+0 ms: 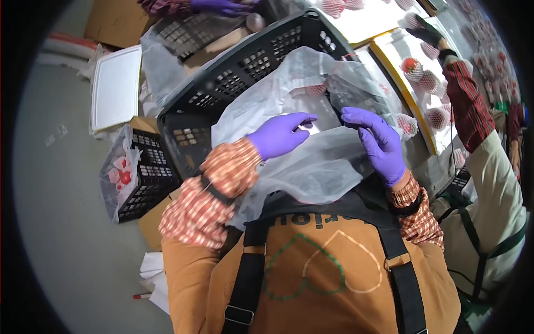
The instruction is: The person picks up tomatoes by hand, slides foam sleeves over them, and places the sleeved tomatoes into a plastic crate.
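My left hand, in a purple glove, is above a clear plastic liner bag with its thumb and fingers apart. My right hand, in a matching glove, is over the bag's right side, fingers stretched out and thumb spread. Neither hand shows anything held. The bag lies spread in and over the near rim of a black slatted crate. Inside the bag, a piece of pink-and-white foam netting shows near the far side, partly veiled by the film.
Right, a white tray bears net-wrapped red fruit; a co-worker's black-gloved hand touches fruit there. Another person's purple-gloved hand is at the top. A smaller crate and a white lid stand left.
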A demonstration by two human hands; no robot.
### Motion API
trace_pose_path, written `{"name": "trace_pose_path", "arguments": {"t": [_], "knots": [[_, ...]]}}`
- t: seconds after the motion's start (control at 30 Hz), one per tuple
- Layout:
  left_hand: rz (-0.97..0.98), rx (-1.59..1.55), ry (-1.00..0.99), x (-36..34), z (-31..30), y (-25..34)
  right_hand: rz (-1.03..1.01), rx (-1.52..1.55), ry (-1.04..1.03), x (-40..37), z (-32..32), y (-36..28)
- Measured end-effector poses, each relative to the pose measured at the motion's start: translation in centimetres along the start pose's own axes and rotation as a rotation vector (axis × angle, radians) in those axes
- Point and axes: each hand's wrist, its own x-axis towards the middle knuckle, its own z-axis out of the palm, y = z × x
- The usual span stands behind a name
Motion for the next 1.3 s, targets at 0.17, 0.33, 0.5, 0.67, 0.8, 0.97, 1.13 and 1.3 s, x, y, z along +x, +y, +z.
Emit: {"name": "trace_pose_path", "arguments": {"t": [0.17, 0.33, 0.5, 0.67, 0.8, 0.97, 1.13, 1.3], "knots": [[-0.047, 0.458, 0.216, 13.5, 5.4, -10.2, -0.002, -0.055, 0.041, -0.5, -1.7, 0.5], [-0.524, 0.531, 0.197, 19.9, 7.2, -10.8, 0.011, -0.052, 0.002, -0.6, -2.3, 0.7], [-0.595, 0.526, 0.100, 18.7, 4.3, -7.2, 0.031, 0.023, 0.054, -0.7, -3.5, 1.8], [-0.635, 0.463, -0.009, 15.9, 3.0, -2.6, 0.013, -0.012, -0.097, 0.0, -3.0, -0.1], [-0.446, 0.259, 0.116, 11.2, 2.6, -1.1, -0.015, -0.042, -0.042, 0.8, -1.6, 0.6], [0.124, 0.324, 0.578, 3.0, 1.5, 2.4, 0.301, 0.138, 0.020, 1.7, 0.3, -0.5], [0.327, 0.647, 0.727, -2.9, 1.7, 7.0, 0.447, 0.408, -0.090, 3.3, 3.4, -1.9], [0.359, 0.568, 0.778, -6.1, 2.5, 6.2, 0.476, 0.749, -0.087, 3.3, 6.7, -3.3]]}}
